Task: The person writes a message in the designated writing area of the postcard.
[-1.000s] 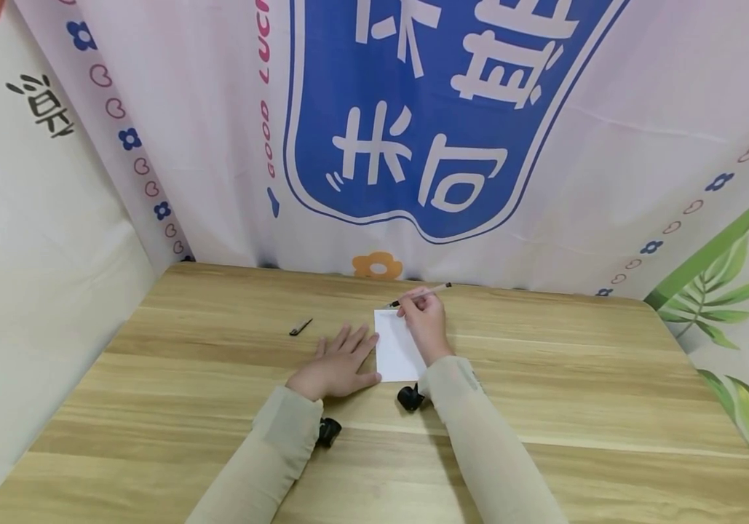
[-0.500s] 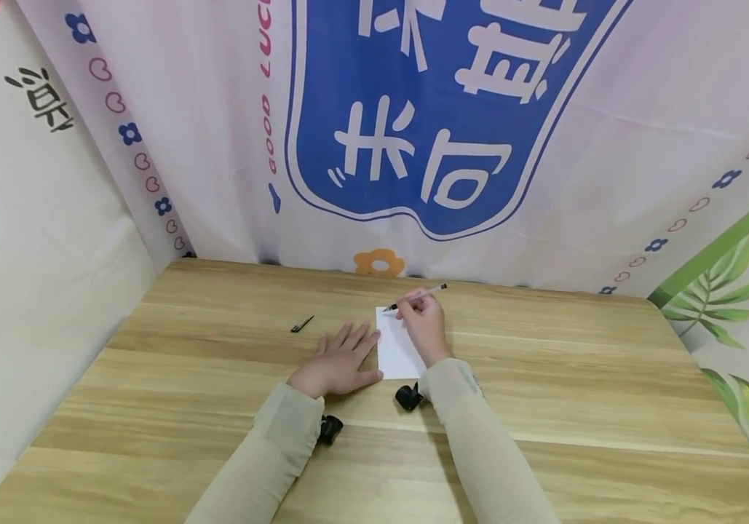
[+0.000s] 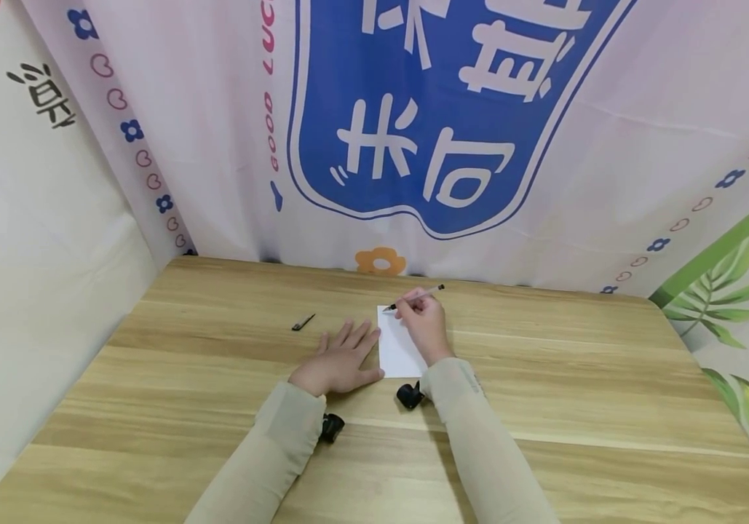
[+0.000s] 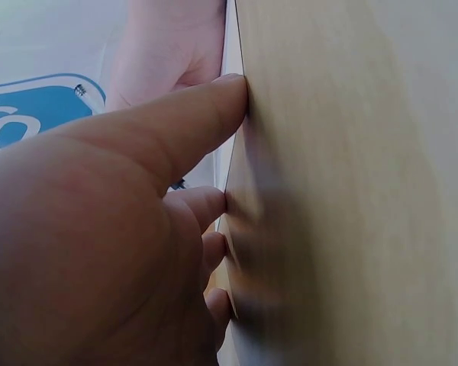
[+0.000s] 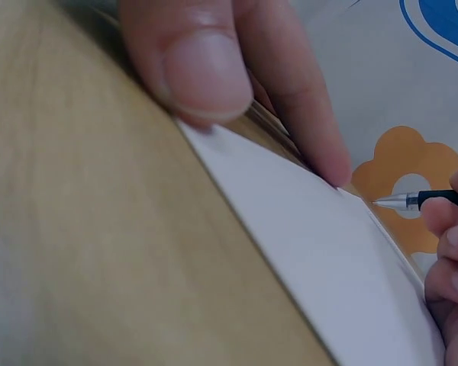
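A small white sheet of paper (image 3: pixel 397 349) lies on the wooden table (image 3: pixel 544 378). My left hand (image 3: pixel 341 356) lies flat on the table with straight fingers, its thumb and fingertips touching the paper's left edge. My right hand (image 3: pixel 421 322) grips a pen (image 3: pixel 413 298) with its tip at the paper's far left corner. The right wrist view shows the paper (image 5: pixel 320 259), the pen tip (image 5: pixel 412 201) and the left thumb (image 5: pixel 195 65) at the paper's edge. In the left wrist view the left hand's fingers (image 4: pixel 191 145) press on the table (image 4: pixel 351 191).
A black pen cap (image 3: pixel 303 322) lies on the table to the left of the hands. Printed cloth (image 3: pixel 413 131) hangs along the table's far edge and both sides. Black wrist-camera mounts (image 3: pixel 410 395) sit under both sleeves.
The pen tip has come down slightly toward the paper's far corner. The left hand has stayed flat in place.
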The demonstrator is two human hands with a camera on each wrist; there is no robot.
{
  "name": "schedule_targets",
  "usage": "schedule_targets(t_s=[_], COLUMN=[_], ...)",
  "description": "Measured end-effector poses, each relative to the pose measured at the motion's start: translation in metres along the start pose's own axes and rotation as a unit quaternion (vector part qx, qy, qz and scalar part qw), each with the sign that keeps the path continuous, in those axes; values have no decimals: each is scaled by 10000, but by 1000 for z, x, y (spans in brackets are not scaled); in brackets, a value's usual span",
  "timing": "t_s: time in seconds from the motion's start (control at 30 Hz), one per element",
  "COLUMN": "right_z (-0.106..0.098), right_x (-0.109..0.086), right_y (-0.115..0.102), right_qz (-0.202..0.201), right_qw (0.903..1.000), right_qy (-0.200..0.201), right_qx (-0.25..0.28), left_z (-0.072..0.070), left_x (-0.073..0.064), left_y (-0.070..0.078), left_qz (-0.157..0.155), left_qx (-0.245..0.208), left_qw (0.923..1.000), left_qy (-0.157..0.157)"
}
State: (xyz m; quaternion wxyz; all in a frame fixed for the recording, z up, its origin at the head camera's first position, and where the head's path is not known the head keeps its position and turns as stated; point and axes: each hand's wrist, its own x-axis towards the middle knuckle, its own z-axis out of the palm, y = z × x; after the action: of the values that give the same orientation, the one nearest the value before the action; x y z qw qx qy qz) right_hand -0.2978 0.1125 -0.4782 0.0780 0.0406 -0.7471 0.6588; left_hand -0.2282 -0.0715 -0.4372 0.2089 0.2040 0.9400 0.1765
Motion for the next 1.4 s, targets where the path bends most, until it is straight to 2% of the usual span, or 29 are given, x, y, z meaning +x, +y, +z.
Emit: schedule_targets(t_s=[0.53, 1.4], right_z=[-1, 0], right_x=[4, 2], right_y=[4, 3], right_qz=[-209, -148], right_qw=[9997, 9994], right_qy=[-76, -126], right_qx=[-104, -280], left_z=[-1, 0], left_x=[2, 2], left_y=[1, 0], left_qz=[-20, -71], left_qx=[-20, -90], left_qw=[10000, 9999], left_qy=[-11, -26])
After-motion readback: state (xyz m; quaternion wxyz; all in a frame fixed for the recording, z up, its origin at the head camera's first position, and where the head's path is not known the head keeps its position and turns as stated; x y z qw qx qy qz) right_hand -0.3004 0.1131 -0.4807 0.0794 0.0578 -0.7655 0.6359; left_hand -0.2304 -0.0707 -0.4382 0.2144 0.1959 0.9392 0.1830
